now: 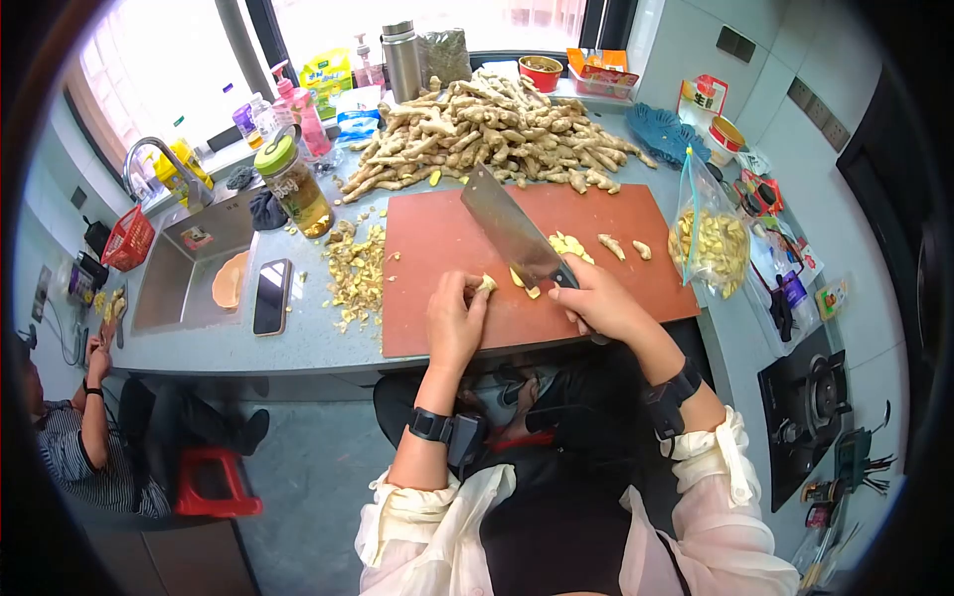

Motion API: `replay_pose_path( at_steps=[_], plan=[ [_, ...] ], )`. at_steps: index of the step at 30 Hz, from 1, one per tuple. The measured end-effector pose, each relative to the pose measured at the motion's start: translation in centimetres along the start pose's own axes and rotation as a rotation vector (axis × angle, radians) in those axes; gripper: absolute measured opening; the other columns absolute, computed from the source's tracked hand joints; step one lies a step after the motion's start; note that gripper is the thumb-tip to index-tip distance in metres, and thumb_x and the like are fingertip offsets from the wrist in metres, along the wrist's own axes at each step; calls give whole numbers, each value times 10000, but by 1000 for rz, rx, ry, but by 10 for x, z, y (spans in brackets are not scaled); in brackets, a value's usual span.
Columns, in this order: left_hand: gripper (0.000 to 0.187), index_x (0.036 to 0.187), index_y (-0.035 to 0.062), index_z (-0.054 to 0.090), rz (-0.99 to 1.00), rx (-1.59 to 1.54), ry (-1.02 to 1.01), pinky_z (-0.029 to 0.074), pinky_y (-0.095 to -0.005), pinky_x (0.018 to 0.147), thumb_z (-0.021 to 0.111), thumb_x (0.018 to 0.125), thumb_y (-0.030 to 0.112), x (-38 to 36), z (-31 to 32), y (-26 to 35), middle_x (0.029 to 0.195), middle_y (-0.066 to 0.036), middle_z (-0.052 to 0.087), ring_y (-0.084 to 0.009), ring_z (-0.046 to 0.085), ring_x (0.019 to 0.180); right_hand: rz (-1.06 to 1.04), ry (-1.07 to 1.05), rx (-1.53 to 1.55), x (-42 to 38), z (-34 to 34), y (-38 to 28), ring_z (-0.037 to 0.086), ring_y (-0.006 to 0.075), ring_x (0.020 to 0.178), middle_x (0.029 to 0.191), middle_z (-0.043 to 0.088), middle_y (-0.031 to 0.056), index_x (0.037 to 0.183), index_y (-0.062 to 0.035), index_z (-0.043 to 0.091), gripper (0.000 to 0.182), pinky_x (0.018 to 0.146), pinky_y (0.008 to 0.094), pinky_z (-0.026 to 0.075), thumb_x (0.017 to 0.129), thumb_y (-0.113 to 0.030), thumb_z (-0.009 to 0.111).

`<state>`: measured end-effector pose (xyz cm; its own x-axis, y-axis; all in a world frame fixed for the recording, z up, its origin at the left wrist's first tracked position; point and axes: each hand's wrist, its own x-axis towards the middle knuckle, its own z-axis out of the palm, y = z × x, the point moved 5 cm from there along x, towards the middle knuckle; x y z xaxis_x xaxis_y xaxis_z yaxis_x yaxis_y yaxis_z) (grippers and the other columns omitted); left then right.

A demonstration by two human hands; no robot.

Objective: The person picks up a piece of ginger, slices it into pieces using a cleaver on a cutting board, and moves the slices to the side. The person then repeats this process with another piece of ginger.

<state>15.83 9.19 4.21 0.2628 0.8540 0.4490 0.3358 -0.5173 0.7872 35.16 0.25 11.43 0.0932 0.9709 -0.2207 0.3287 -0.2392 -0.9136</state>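
Note:
My right hand (pixel 599 295) is closed round the handle of a cleaver (pixel 512 223), whose broad blade slants up and left over the reddish-brown cutting board (pixel 427 238). Near the board's front edge, my left hand (pixel 457 310) pinches a small piece of ginger (pixel 487 283) between thumb and fingers. Cut ginger pieces (pixel 568 246) lie just beyond the blade, and a few slices sit under its lower edge. Two small ginger knobs (pixel 612 246) rest farther right on the board. Behind the board rises a large heap of whole ginger (pixel 487 129).
Left of the board are ginger scraps (pixel 356 273), a phone (pixel 272 296), a lidded jar (pixel 293 187) and a sink (pixel 184 288). A bag of cut ginger (pixel 711 243) stands at the board's right edge, with a stove (pixel 810 417) beyond. Another person (pixel 94 427) sits at far left.

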Motion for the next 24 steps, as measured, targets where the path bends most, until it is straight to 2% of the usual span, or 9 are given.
replay_pose_path(
  at_steps=[5, 8, 10, 13, 15, 24],
  plan=[
    [138, 983, 27, 652, 11, -41, 56, 539, -421, 768, 737, 882, 69, -1, -1, 2, 998, -136, 630, -314, 675, 855, -28, -21, -11, -7, -4, -2, 534, 83, 523, 679, 549, -10, 1109, -58, 564, 169, 479, 258, 423, 986, -158, 623],
    [170, 1047, 36, 673, -3, -37, 45, 549, -419, 798, 728, 891, 69, -2, 0, 2, 1035, -140, 635, -316, 677, 887, -28, -43, -44, -9, -1, 7, 538, 85, 524, 687, 562, -3, 1091, -56, 568, 159, 482, 260, 428, 984, -156, 630],
    [193, 1088, 44, 685, 60, 13, 22, 552, -415, 800, 716, 899, 67, -1, 1, 4, 1075, -148, 644, -316, 674, 917, -9, -51, -57, -9, 1, 12, 540, 88, 524, 690, 569, 0, 1079, -56, 568, 154, 483, 262, 430, 983, -156, 633],
    [240, 1127, 57, 688, 92, 2, 21, 534, -422, 835, 719, 889, 69, 1, 3, 5, 1080, -132, 670, -311, 668, 948, -4, -59, -103, -10, 3, 16, 548, 95, 525, 692, 575, 7, 1073, -54, 565, 155, 484, 265, 436, 981, -158, 633],
    [256, 1134, 65, 685, 75, 54, -22, 518, -426, 851, 726, 881, 78, 2, 4, 4, 1066, -119, 682, -309, 664, 956, 0, -64, -127, -10, 2, 20, 578, 162, 508, 687, 605, 63, 1104, -30, 547, 216, 494, 321, 469, 972, -176, 634],
    [256, 1120, 88, 679, 100, 187, -67, 465, -431, 856, 741, 875, 131, 4, 5, 9, 1014, -89, 705, -302, 642, 967, 36, -75, -171, -17, -2, 19, 592, 172, 530, 700, 610, 72, 1071, -25, 554, 209, 504, 331, 474, 966, -187, 635]
  ],
)
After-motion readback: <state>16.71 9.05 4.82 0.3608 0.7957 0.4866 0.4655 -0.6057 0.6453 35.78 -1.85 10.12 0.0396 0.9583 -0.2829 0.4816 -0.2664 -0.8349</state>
